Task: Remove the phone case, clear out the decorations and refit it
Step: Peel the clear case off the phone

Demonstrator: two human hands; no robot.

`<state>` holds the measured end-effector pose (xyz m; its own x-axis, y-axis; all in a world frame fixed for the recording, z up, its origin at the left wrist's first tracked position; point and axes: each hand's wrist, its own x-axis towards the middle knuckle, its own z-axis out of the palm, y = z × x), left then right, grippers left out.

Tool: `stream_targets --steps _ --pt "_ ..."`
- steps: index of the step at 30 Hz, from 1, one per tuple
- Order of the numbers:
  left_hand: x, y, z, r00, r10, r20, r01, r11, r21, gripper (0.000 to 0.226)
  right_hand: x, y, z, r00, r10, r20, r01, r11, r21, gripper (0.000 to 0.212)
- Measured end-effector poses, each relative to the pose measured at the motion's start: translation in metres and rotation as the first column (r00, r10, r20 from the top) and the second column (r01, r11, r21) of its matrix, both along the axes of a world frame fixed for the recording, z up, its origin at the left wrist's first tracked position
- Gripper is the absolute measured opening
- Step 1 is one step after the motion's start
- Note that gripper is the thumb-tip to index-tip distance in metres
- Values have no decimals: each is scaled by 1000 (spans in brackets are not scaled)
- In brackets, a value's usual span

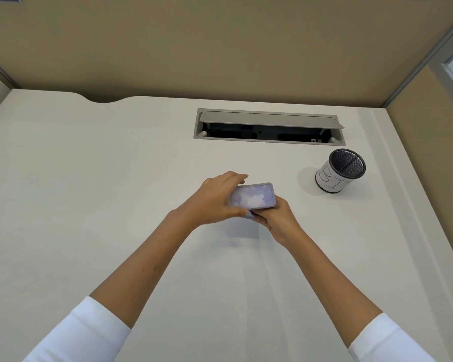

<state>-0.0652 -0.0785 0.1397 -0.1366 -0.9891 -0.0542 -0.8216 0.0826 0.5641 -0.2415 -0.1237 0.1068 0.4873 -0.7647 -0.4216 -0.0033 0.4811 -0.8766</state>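
Near the middle of the frame we are holding the phone (252, 195) in both hands, lifted a little above the pale surface (115, 178), where its faint shadow is falling just below it. The phone is lying lengthwise across the frame, with a lilac, cloud-patterned face turned up toward us and a lilac rim running around its edge. We cannot tell whether that face is the screen or the back of the case.

Our left hand (216, 198) is coming in from the lower left and its grip is clamped on the phone, fingers arching over the far long edge and the thumb pressing on the near edge. Our right hand (277, 218) is coming in from the lower right and cupping the phone from beneath at its right end, its grip also closed on it; the fingertips underneath are hidden.

White sleeves (89, 333) are showing at the bottom corners of the frame.

To the right of the phone and well apart from it, a mesh pen cup (338, 172) wrapped in white paper is standing on the surface. Above it, in the upper right of the frame, a grey cable hatch (268, 126) is sitting with its lid propped open.
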Motion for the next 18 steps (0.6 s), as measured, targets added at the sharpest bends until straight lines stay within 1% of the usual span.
stream_targets --steps 2,5,7,14,18 --pt "1 5 -6 1000 -17 4 17 998 -62 73 -2 0 -2 1000 -14 -7 14 1000 2 28" --pt "1 10 -6 999 -42 -12 39 985 -165 58 -4 0 -3 1000 -21 -5 21 1000 1 28" --pt "1 12 -5 999 -42 -17 37 978 -207 52 -4 0 -2 1000 -22 -6 22 1000 -2 28" --pt "4 12 -2 997 -26 -72 8 971 -238 52 -4 -3 0 1000 3 0 -3 1000 -17 27" --pt "5 12 -2 993 -1 -115 -28 968 -248 46 -3 -4 1 1000 11 -7 -11 1000 -27 28"
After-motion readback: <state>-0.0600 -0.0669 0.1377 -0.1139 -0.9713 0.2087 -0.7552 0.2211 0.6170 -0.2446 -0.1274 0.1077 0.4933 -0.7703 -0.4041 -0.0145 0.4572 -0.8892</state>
